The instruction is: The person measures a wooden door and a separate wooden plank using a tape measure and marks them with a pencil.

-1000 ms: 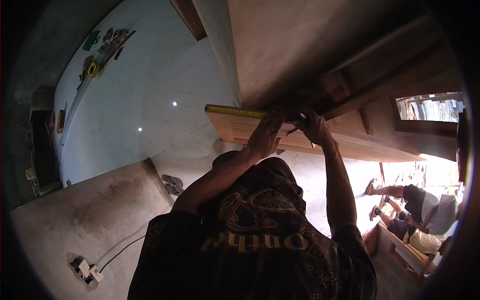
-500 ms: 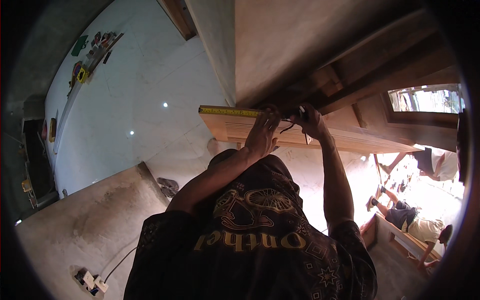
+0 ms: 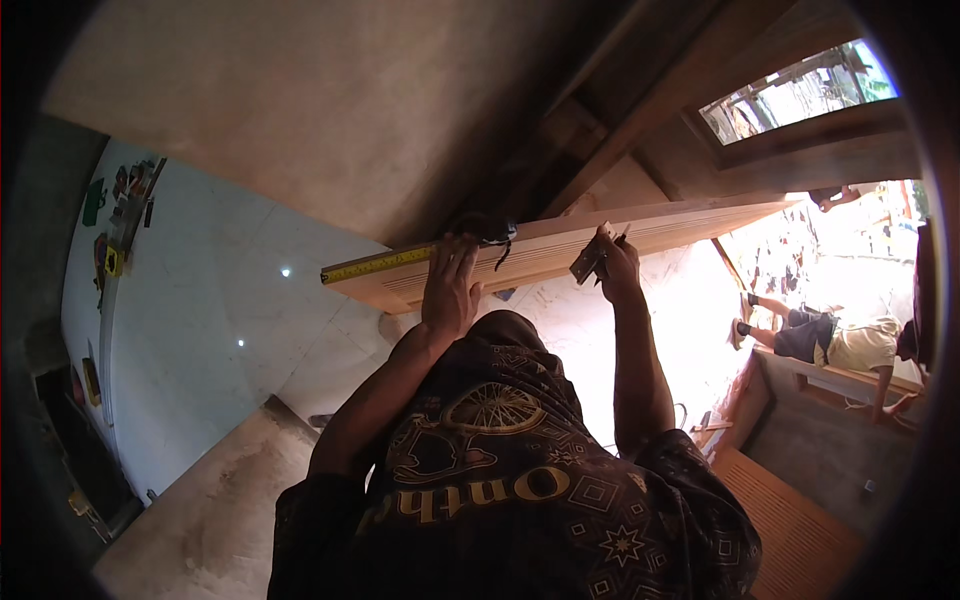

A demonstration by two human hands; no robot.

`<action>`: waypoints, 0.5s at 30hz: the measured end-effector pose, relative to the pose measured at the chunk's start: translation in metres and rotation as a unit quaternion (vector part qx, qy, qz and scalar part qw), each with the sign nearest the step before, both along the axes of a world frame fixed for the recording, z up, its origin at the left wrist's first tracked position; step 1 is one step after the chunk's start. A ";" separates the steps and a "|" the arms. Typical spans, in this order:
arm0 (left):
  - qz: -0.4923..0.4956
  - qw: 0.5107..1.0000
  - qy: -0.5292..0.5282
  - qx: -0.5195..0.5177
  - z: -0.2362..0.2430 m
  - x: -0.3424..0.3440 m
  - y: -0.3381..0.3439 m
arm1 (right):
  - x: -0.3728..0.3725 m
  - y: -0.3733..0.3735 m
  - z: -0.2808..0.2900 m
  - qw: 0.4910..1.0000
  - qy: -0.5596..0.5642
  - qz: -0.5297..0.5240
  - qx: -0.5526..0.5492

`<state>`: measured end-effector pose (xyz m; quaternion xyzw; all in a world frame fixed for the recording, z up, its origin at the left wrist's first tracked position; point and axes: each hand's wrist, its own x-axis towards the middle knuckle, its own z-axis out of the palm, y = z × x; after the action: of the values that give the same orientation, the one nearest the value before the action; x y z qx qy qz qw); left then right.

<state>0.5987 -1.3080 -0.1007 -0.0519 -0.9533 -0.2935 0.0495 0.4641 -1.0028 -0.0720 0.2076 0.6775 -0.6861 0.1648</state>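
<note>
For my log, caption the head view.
Left hand at yellow measuring tape along wooden board; right hand holds hinge-like piece.

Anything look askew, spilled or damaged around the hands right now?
Nothing stands out: the yellow tape lies along the wooden board, the left hand at it; the right hand holds a metal piece.

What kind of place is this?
Probably a building interior being fitted out: a grooved wooden panel with a yellow measuring tape along its edge, a bare wall, and assorted gear lying on a pale floor.
</note>
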 end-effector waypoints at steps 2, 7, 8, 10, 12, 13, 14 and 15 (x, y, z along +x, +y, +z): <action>-0.002 1.000 0.000 -0.013 -0.002 0.001 0.001 | -0.005 0.007 -0.018 0.996 -0.012 -0.051 0.066; 0.003 1.000 -0.007 -0.015 -0.003 0.002 -0.002 | -0.031 -0.004 -0.040 0.977 0.028 -0.107 0.181; 0.003 1.000 -0.009 -0.011 -0.001 0.001 -0.001 | -0.037 -0.002 -0.047 0.974 0.008 -0.121 0.189; 0.003 1.000 -0.010 -0.006 0.000 0.000 0.001 | -0.051 0.002 -0.061 0.967 -0.032 -0.147 0.204; 0.002 1.000 -0.007 0.001 -0.001 -0.002 0.003 | -0.057 0.009 -0.076 0.958 0.007 -0.191 0.214; 0.006 1.000 -0.007 0.001 -0.001 -0.001 0.002 | -0.059 0.003 -0.076 0.954 0.025 -0.207 0.215; 0.009 1.000 -0.007 0.002 -0.001 0.000 0.001 | -0.059 0.001 -0.075 0.953 -0.002 -0.216 0.214; 0.012 1.000 -0.007 0.003 -0.002 0.001 0.000 | -0.058 -0.001 -0.073 0.950 -0.029 -0.226 0.213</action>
<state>0.5995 -1.3076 -0.1024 -0.0386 -0.9534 -0.2958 0.0458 0.4062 -1.0033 -0.1446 0.4058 0.7379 -0.5389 -0.0229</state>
